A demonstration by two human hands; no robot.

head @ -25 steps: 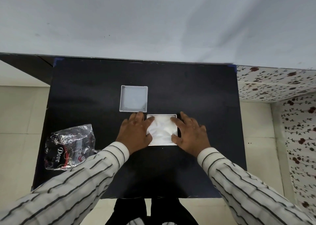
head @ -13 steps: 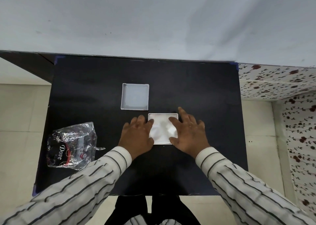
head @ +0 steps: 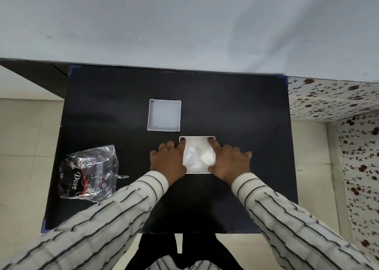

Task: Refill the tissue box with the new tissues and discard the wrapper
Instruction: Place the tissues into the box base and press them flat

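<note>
A white square tissue box (head: pixel 197 171) lies open on the black table (head: pixel 235 113), filled with white tissues (head: pixel 198 154). My left hand (head: pixel 169 160) rests flat at the box's left side, one fingertip on the far left corner of the tissues. My right hand (head: pixel 229 161) lies at the right side, a fingertip on the far right corner. Both hands have spread fingers and hold nothing. The box's white lid (head: pixel 164 115) lies upturned just beyond and to the left. The crumpled clear wrapper (head: pixel 90 172) with "Dove" print sits near the table's left edge.
A pale wall (head: pixel 184 23) rises right behind the table. Tiled floor (head: pixel 26 146) shows on the left, and a flower-patterned surface (head: pixel 338 99) stands to the right. My legs (head: pixel 184 251) are at the table's near edge.
Both hands have slid outward to the box's sides, their fingertips moving up to the far corners of the tissues. The lid and wrapper have not moved.
</note>
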